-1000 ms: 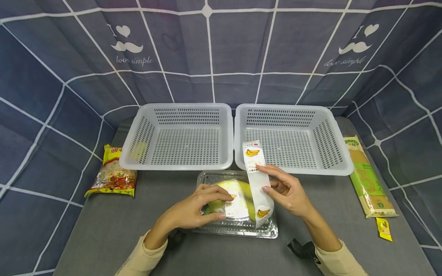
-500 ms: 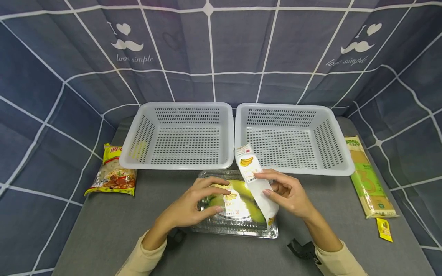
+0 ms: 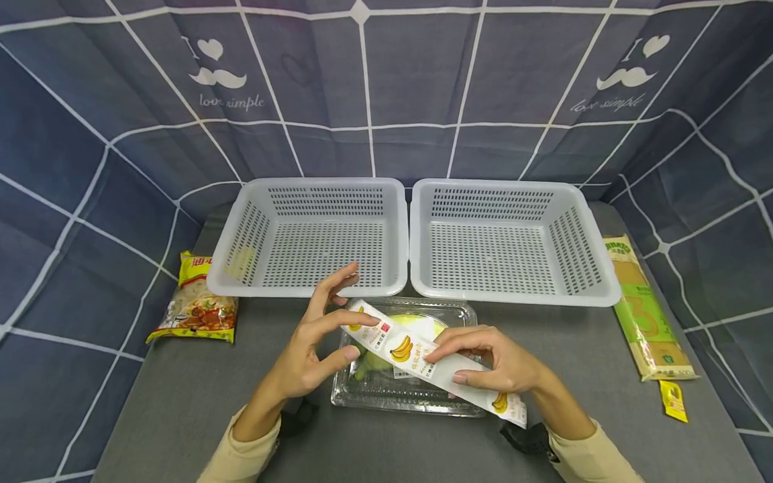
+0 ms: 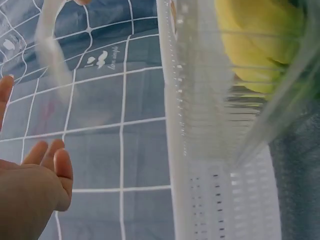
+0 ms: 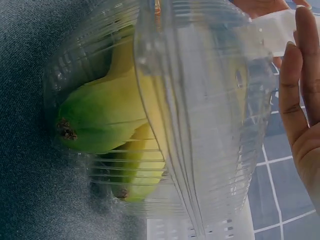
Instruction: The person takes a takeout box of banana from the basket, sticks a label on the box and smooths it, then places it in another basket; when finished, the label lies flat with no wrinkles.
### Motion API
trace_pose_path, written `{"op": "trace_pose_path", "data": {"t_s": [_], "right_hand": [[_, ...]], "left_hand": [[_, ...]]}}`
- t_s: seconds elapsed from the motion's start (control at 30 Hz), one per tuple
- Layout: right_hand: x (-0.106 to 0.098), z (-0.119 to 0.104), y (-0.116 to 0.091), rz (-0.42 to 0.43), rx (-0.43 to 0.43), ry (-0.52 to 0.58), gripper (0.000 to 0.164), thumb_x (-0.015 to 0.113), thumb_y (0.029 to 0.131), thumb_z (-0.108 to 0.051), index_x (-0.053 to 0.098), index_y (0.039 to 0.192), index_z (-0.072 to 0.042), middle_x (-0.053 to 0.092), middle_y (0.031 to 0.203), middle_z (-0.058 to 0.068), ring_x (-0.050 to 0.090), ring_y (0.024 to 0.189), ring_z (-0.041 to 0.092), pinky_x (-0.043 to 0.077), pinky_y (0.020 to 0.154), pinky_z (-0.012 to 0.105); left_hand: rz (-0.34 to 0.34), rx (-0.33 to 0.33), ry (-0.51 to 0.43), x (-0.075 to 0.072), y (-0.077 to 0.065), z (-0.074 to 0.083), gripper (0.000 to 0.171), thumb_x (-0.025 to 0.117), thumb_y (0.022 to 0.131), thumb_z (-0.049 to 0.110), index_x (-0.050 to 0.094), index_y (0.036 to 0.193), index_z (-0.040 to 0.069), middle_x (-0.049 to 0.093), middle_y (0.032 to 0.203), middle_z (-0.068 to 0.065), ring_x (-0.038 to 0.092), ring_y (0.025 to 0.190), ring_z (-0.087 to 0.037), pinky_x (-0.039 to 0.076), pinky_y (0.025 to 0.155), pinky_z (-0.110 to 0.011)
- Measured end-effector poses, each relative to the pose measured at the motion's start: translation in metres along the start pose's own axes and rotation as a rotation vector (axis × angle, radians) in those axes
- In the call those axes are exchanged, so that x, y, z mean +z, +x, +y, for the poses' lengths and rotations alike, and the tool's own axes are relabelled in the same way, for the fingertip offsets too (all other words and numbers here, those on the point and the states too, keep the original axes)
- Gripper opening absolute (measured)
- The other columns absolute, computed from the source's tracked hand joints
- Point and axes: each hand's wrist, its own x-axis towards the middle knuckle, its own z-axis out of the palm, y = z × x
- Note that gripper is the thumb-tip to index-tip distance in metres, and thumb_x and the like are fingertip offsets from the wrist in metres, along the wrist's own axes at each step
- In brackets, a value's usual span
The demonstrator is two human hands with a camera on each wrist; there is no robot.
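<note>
My right hand (image 3: 504, 365) pinches a strip of white stickers (image 3: 398, 347) printed with bananas, between thumb and fingers. The strip slants across a clear plastic clamshell box (image 3: 356, 396). Inside lie green-yellow bananas (image 5: 105, 115), their green ends plain in the right wrist view. A white sticker (image 3: 427, 327) shows on the lid, partly hidden by the strip. At the strip's left end is my left hand (image 3: 302, 349), fingers spread; its index fingertip overlaps the strip, and contact is unclear. In the left wrist view this hand (image 4: 35, 185) is at the lower left, holding nothing.
Two white perforated baskets, one left (image 3: 308, 292) and one right (image 3: 513, 298), stand side by side behind the box. A yellow-and-red food bag (image 3: 199, 308) lies at left. A long green-and-tan packet (image 3: 649, 315) and a small yellow packet (image 3: 672, 401) lie at right.
The strip has swung from nearly upright to a slant, its far end now at the left hand. The left hand has moved off the lid, up and left, with fingers spread wider.
</note>
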Motion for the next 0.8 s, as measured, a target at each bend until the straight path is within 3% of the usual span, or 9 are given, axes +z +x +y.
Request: {"op": "trace_pose_path", "data": {"t_s": [0.1,0.3,0.5,0.67,0.8], "right_hand": [[0.000,0.002,0.000,-0.020,-0.014,-0.071,0.042,0.065,0.079,0.007,0.068,0.119,-0.005,0.069,0.114,0.011,0.063,0.109,0.017,0.050,0.096,0.033],[0.002,0.005,0.004,-0.108,-0.058,-0.035,0.036,0.065,0.082,0.006,0.069,0.116,-0.004,0.071,0.110,0.011,0.066,0.106,0.019,0.052,0.095,0.036],[0.005,0.007,0.008,-0.163,-0.084,0.033,0.027,0.062,0.083,0.007,0.071,0.106,-0.002,0.072,0.101,0.012,0.067,0.097,0.018,0.053,0.090,0.036],[0.005,0.004,0.008,-0.130,-0.066,0.006,0.027,0.060,0.083,0.006,0.071,0.106,-0.004,0.072,0.102,0.012,0.068,0.097,0.018,0.053,0.090,0.036],[0.004,0.002,0.004,-0.092,-0.038,-0.042,0.036,0.059,0.083,0.005,0.068,0.117,-0.004,0.070,0.111,0.011,0.065,0.105,0.018,0.051,0.094,0.035]], "left_hand": [[-0.040,-0.024,0.014,0.000,-0.005,-0.002,0.025,0.059,0.097,0.028,0.070,0.115,0.015,0.029,0.152,-0.028,0.028,0.142,-0.038,0.026,0.110,-0.038],[-0.235,-0.092,0.038,0.001,-0.014,-0.003,0.021,0.066,0.088,0.011,0.073,0.105,0.022,0.049,0.144,-0.012,0.038,0.138,-0.029,0.021,0.108,-0.053],[-0.390,-0.148,0.010,0.000,-0.016,-0.004,0.022,0.065,0.088,0.011,0.072,0.104,0.026,0.057,0.136,-0.004,0.046,0.130,-0.021,0.027,0.104,-0.047],[-0.431,-0.142,-0.041,0.001,-0.016,-0.004,0.023,0.064,0.090,0.010,0.073,0.106,0.024,0.061,0.124,0.001,0.052,0.119,-0.015,0.031,0.100,-0.042],[-0.384,-0.084,-0.126,-0.003,-0.019,-0.004,0.025,0.062,0.091,0.008,0.072,0.112,0.013,0.062,0.117,-0.003,0.056,0.109,-0.016,0.041,0.095,-0.037]]}}
